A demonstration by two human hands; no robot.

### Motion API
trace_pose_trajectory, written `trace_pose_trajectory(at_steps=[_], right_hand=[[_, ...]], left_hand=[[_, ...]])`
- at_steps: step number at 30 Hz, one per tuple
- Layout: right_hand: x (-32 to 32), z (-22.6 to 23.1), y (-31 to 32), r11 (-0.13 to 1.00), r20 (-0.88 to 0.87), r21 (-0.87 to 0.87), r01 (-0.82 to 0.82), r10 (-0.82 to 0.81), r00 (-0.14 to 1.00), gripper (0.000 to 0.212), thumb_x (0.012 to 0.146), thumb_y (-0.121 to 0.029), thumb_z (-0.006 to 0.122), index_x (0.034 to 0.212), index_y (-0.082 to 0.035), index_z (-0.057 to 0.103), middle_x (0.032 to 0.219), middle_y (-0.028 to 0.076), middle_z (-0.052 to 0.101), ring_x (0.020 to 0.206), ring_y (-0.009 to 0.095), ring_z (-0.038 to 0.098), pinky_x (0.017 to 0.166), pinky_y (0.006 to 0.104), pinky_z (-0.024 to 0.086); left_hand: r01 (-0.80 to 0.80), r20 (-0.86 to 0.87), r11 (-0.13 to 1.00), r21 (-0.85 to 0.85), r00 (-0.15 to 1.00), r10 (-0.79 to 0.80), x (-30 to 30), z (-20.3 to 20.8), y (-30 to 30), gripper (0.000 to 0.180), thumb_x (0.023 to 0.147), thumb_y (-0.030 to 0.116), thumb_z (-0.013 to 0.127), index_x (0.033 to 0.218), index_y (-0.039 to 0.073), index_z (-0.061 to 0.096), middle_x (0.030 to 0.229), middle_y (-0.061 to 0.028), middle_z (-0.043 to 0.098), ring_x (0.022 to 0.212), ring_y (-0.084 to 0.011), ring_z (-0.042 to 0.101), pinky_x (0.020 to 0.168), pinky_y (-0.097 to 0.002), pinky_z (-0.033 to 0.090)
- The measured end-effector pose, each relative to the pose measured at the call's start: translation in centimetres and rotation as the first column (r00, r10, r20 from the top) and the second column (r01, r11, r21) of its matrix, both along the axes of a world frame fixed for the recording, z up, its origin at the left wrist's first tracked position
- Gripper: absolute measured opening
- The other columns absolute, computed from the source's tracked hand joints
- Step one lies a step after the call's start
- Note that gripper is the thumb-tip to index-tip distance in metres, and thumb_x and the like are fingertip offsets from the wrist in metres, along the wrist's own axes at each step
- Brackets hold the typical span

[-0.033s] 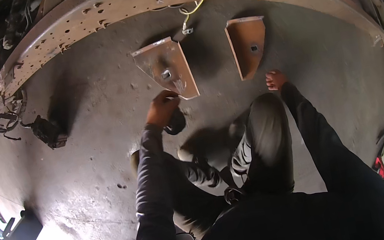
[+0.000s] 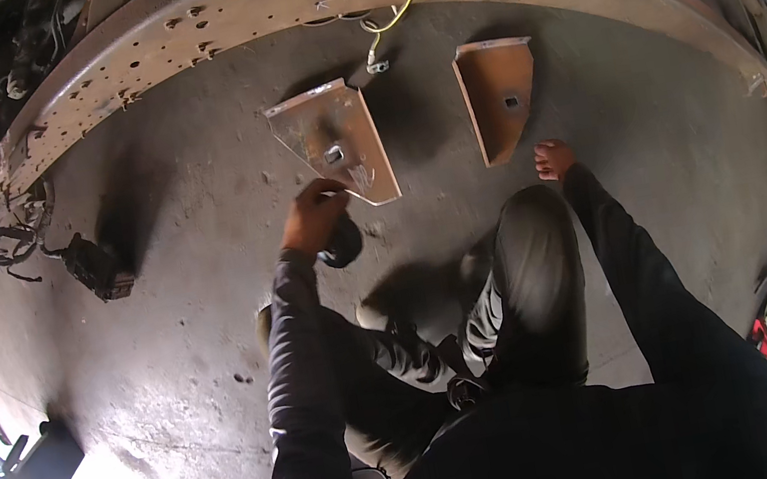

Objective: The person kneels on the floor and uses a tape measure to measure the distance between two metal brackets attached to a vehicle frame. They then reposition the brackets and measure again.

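Two rusty brown steel brackets with raised edges and a square hole lie on the floor before me: the left bracket [image 2: 351, 133] and the right bracket [image 2: 501, 83]. My left hand [image 2: 314, 219] hovers at the lower left edge of the left bracket with fingers curled together; whatever is in them is hidden. Under that hand is a dark rounded patch [image 2: 342, 244]; I cannot tell whether it is an object or shadow. My right hand [image 2: 553, 159] is closed in a loose fist beside my right knee, just below the right bracket, with nothing visible in it.
A long rusty beam with many holes [image 2: 263, 6] spans the far side. A yellow cable [image 2: 395, 16] hangs from it. At the left, a dark block-shaped part [image 2: 94, 268] lies near a tangle of wires [image 2: 3, 237]. My bent knees [image 2: 537, 244] rise between my arms.
My left hand has shifted slightly left, away from the left bracket's edge. Both brackets sit a little lower in the picture. My right hand stays closed and nearly still.
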State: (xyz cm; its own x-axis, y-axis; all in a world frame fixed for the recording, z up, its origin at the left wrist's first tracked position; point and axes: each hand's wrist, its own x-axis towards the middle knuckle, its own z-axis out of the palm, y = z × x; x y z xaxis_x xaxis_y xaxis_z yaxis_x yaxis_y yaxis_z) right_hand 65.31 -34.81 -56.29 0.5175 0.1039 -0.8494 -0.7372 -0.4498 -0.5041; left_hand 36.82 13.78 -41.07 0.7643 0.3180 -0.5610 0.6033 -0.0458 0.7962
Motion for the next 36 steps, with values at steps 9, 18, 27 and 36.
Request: trace_pose_trajectory(at_steps=[9, 18, 27, 36], right_hand=[[11.5, -11.0, -0.2, 0.998, 0.313, -0.032, 0.060, -0.047, 0.949, 0.046, 0.094, -0.038, 0.068, 0.129, -0.010, 0.058, 0.123, 0.008, 0.055, 0.105, 0.022, 0.056, 0.088, 0.0434, 0.053], [15.4, -13.2, 2.6, 0.971, 0.306, -0.070, 0.228, -0.197, 0.932, 0.033, 0.094, -0.042, 0.067, 0.113, -0.015, 0.070, 0.104, 0.001, 0.066, 0.095, 0.017, 0.060, 0.074, 0.0363, 0.046], [10.7, -1.7, 8.0, 0.973, 0.467, 0.068, -0.222, 0.165, 0.869, 0.037, 0.085, -0.033, 0.075, 0.115, -0.013, 0.065, 0.088, -0.001, 0.066, 0.076, 0.012, 0.062, 0.067, 0.0296, 0.047], [10.1, 5.0, 15.3, 0.774, 0.351, -0.314, -0.549, 0.632, 0.690, 0.027, 0.092, -0.028, 0.065, 0.104, -0.004, 0.066, 0.079, 0.009, 0.066, 0.054, 0.017, 0.061, 0.047, 0.0342, 0.049]], left_hand=[[-0.090, 0.124, 0.946, 0.312, 0.991, 0.053, 1.1, 2.6, 5.2, 0.024, 0.092, 0.017, 0.067, 0.111, 0.003, 0.068, 0.084, -0.0065, 0.070, 0.078, -0.0134, 0.066, 0.074, -0.0293, 0.051], [-0.074, 0.136, 0.943, 0.324, 0.990, 0.031, 1.9, 1.8, 3.5, 0.031, 0.087, 0.021, 0.070, 0.111, 0.001, 0.069, 0.088, -0.0083, 0.072, 0.081, -0.0146, 0.067, 0.079, -0.0305, 0.053], [-0.023, 0.194, 0.909, 0.415, 0.979, -0.064, 4.3, 0.2, 3.7, 0.032, 0.085, 0.023, 0.070, 0.108, 0.001, 0.070, 0.086, -0.0107, 0.072, 0.079, -0.0172, 0.067, 0.076, -0.0320, 0.053], [0.019, 0.207, 0.912, 0.409, 0.972, -0.113, 7.9, -3.5, 4.9, 0.035, 0.083, 0.026, 0.071, 0.109, 0.003, 0.072, 0.092, -0.0145, 0.074, 0.085, -0.0215, 0.072, 0.081, -0.0342, 0.055]])
